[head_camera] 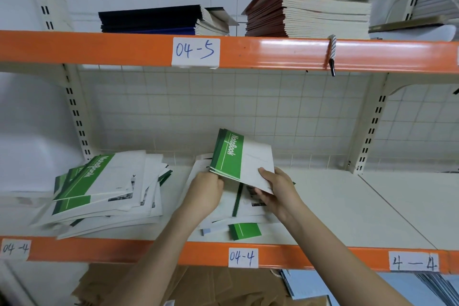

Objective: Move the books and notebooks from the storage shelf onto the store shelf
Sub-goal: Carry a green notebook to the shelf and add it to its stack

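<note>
Shelving of cream metal with an orange front rail (323, 253) carries a loose heap of green-and-white paper notebooks (104, 189) near its left edge. Mid-shelf, a small raised stack (242, 159) tilts, probably being gathered for carrying; left hand (206, 194) pinches its spine corner, right hand (278, 189) grips its lower edge.

Green-and-white notebooks (242, 159) lie on a white shelf (347, 206) edged with orange beams (285, 53).
</note>
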Motion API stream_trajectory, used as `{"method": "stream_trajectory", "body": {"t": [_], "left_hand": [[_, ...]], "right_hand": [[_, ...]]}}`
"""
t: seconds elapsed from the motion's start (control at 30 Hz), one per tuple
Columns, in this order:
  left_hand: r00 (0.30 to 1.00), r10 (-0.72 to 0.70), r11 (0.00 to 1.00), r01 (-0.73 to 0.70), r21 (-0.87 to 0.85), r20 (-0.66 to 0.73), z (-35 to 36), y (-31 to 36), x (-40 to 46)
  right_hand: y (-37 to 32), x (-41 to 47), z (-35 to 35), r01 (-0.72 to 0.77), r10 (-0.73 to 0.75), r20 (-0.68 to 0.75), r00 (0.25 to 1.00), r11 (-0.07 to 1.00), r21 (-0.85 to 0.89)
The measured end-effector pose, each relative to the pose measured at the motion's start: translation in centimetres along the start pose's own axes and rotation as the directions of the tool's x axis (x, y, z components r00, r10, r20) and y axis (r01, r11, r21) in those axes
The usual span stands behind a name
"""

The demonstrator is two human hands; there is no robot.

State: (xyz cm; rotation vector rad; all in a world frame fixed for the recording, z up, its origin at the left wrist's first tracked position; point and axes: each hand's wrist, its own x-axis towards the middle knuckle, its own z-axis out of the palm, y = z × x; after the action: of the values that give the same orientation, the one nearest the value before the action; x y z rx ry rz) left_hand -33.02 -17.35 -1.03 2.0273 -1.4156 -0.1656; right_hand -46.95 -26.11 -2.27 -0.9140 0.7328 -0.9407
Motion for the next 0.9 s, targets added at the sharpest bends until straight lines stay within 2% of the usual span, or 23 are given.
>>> {"method": "stream_trajectory", "body": {"t": [0.03,0.07,0.1,0.17,0.2,0.27,0.33,0.37,0.4,0.43,0.47,0.5,0.53,0.57,0.6,0.63,0.67,0.73,0.9], "left_hand": [[0.998,-0.058,0.982,0.051,-0.182,-0.035,-0.1,-0.2,0.3],[0.992,-0.118,0.912,0.095,-0.398,-0.034,-0.1,-0.2,0.4],[0.985,-0.172,0.786,0.126,-0.606,-0.018,-0.2,-0.1,0.4],[0.956,-0.289,0.416,0.166,-0.894,0.043,-0.7,0.3,0.2],[0.947,-0.305,0.231,0.172,-0.958,0.097,-0.8,0.4,0.1],[0.944,-0.27,-0.052,0.183,-0.982,0.19,-1.2,0.6,0.1],[0.947,-0.192,-0.204,0.218,-0.954,0.258,-1.2,0.4,0.1],[0.951,-0.156,-0.224,0.229,-0.947,0.267,-1.1,0.2,0.1],[0.958,-0.145,-0.194,0.22,-0.956,0.249,-0.8,-0.2,0.4],[0.966,-0.142,-0.098,0.203,-0.974,0.216,-0.3,-0.4,0.6],[0.975,-0.146,0.112,0.185,-0.976,0.168,0.3,-0.6,0.7],[0.985,-0.144,0.436,0.154,-0.886,0.1,0.9,-0.9,0.8],[0.994,-0.103,0.768,0.11,-0.631,0.048,1.6,-1.2,0.7],[0.997,-0.043,0.956,0.061,-0.289,0.068,2.3,-1.4,0.6],[0.99,-0.046,0.999,0.047,0.002,0.133,3.1,-1.7,0.6],[0.977,-0.091,0.983,0.057,0.177,0.194,3.7,-1.7,0.4],[0.967,-0.119,0.965,0.059,0.256,0.225,4.2,-1.5,0.2],[0.969,-0.106,0.964,0.046,0.26,0.221,4.7,-1.2,0.1],[0.996,0.05,0.983,-0.063,0.172,0.079,3.4,0.1,0.0]], "right_hand": [[-0.1,-0.1,0.0,0.017,-0.017,0.003,1.0,1.0,-0.016],[-0.1,-0.1,0.1,0.036,-0.036,0.005,0.999,0.999,-0.03],[-0.1,-0.2,0.1,0.055,-0.055,0.0,0.998,0.998,-0.043],[0.1,0.0,0.2,0.097,-0.099,-0.019,0.995,0.992,-0.079],[0.2,0.0,0.3,0.117,-0.12,-0.02,0.993,0.988,-0.103],[0.0,-0.2,0.6,0.131,-0.131,0.014,0.991,0.984,-0.117],[-0.3,-0.1,0.7,0.106,-0.102,0.067,0.993,0.992,-0.07],[-0.5,-0.2,0.6,0.092,-0.089,0.081,0.993,0.995,-0.041],[-0.7,-0.2,0.6,0.08,-0.079,0.08,0.994,0.997,-0.017],[-0.9,-0.2,0.4,0.072,-0.072,0.07,0.995,0.997,-0.002],[-1.0,-0.2,0.3,0.064,-0.064,0.06,0.996,0.998,0.007],[-1.1,-0.1,0.2,0.058,-0.058,0.053,0.997,0.998,0.006],[-1.0,-0.1,0.1,0.053,-0.053,0.049,0.997,0.999,0.002],[-1.0,-0.1,0.0,0.05,-0.05,0.049,0.998,0.999,-0.001],[-1.0,-0.1,0.0,0.05,-0.049,0.05,0.998,0.999,-0.004],[-1.0,-0.1,-0.1,0.05,-0.049,0.051,0.997,0.999,-0.01],[-0.9,0.0,-0.1,0.051,-0.05,0.054,0.997,0.999,-0.019],[-0.6,0.0,-0.3,0.057,-0.054,0.062,0.997,0.998,-0.039],[-0.4,-0.1,-0.6,0.049,-0.049,0.038,0.998,0.999,0.015]]}}
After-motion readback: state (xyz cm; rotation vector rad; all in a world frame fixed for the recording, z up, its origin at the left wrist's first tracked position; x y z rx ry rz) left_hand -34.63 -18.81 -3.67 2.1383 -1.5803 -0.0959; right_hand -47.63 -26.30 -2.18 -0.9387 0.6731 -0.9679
